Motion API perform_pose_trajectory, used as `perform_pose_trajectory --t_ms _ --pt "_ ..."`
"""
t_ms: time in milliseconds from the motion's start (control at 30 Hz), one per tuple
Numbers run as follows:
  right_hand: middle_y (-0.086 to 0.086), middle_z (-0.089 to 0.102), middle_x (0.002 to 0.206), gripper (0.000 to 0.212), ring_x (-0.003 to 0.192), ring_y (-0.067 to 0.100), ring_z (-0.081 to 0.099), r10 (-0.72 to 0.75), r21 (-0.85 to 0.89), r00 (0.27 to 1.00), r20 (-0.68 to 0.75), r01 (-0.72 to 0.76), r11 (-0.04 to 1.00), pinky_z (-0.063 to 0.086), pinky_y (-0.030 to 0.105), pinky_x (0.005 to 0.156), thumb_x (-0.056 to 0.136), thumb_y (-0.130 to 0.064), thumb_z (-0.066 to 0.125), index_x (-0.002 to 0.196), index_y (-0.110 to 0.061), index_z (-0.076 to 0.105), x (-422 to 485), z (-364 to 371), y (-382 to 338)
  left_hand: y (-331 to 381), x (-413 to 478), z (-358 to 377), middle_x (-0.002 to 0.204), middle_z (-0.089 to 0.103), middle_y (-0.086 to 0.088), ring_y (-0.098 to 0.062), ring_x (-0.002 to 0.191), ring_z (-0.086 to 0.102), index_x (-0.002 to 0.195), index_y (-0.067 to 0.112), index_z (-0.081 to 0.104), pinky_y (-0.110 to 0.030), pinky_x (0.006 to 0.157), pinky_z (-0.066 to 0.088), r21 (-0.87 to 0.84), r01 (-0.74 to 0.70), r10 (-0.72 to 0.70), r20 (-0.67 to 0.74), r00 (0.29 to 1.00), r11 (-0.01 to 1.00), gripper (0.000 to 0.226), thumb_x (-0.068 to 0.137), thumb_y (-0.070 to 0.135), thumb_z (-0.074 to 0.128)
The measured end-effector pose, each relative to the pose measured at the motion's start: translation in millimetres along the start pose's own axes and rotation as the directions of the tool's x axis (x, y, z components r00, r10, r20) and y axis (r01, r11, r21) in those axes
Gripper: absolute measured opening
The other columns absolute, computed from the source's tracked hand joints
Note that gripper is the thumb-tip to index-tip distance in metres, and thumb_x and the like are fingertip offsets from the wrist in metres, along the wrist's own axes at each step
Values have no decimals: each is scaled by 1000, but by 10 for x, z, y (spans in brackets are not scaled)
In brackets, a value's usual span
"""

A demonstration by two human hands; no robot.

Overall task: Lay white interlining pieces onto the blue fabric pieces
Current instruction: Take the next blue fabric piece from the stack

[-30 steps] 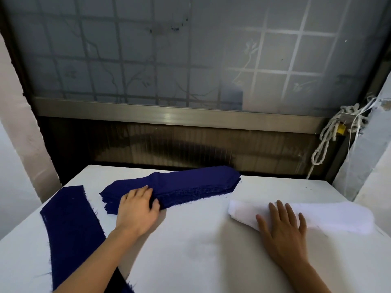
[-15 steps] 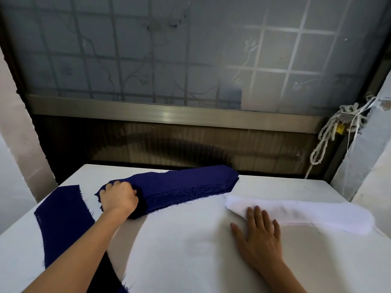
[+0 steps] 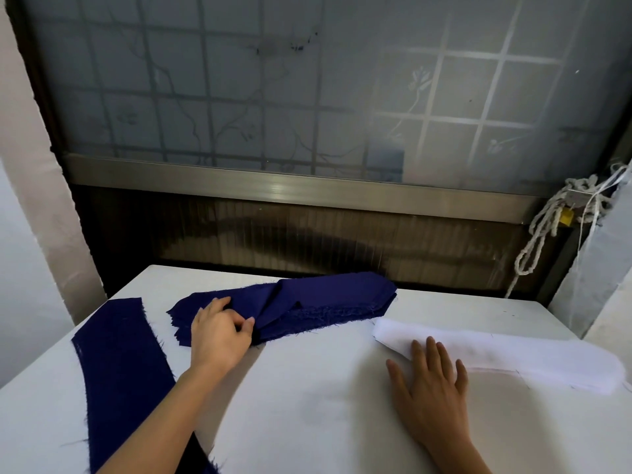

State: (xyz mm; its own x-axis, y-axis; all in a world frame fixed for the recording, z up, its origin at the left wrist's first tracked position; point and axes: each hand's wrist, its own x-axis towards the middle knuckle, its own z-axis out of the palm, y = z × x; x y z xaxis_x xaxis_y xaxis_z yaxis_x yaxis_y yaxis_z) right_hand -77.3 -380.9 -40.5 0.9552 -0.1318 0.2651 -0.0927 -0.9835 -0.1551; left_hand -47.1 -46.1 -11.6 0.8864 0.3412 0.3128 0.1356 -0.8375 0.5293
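Left hand (image 3: 219, 333): I am seeing it at centre left of the frame, resting on the near left end of the blue stack (image 3: 325, 299). Thumb and forefinger are pinching the top layer, and the other fingers are curling onto the cloth.
Blue stack: it is lying across the middle of the table (image 3: 307, 405), slanting up toward the right. Its top layer is rising in a fold just beside the pinching fingers.
Blue piece (image 3: 119, 364): 1 long single piece is lying flat at lower left, apart from the stack and running off the bottom edge.
Right hand (image 3: 431, 395): I am watching it lie palm down at lower right, fingers straight and slightly spread. The fingertips are touching the near left end of the interlining (image 3: 513, 354).
Interlining: the white pile is lying at the right of the table, just right of the blue stack's far end. None is lying on blue cloth.
Background: a frosted window (image 3: 307, 97) is filling the upper frame, and a rope (image 3: 540, 234) is hanging at the right.
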Motion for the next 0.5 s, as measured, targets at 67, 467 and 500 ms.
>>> perform_pose_trajectory --t_ms 67,467,500 --pt "0 9 162 75 149 17 0 -2 0 1000 -15 2 1000 -2 42 120 91 -67 9 153 -25 17 1 -2 -6 -4 76 -15 141 57 -5 -21 139 42 63 29 61 -44 121 19 -64 46 -47 -26 999 997 28 89 35 72" --pt "9 50 142 80 138 28 38 -3 25 998 -68 5 1000 24 47 114 84 -65 13 130 -15 55 -19 -53 -37 -64 254 -115 84 57 14 -15 92 49 102 28 73 -38 95 36 197 -114 126 -47 991 974 25 85 46 73" --pt "10 52 140 76 136 29 39 -4 17 998 -65 5 1000 26 48 113 86 -63 17 127 -14 57 -23 -65 -39 -74 194 -87 89 61 8 -19 93 53 99 24 74 -40 92 37 178 -138 157 -99 983 974 18 87 37 74"
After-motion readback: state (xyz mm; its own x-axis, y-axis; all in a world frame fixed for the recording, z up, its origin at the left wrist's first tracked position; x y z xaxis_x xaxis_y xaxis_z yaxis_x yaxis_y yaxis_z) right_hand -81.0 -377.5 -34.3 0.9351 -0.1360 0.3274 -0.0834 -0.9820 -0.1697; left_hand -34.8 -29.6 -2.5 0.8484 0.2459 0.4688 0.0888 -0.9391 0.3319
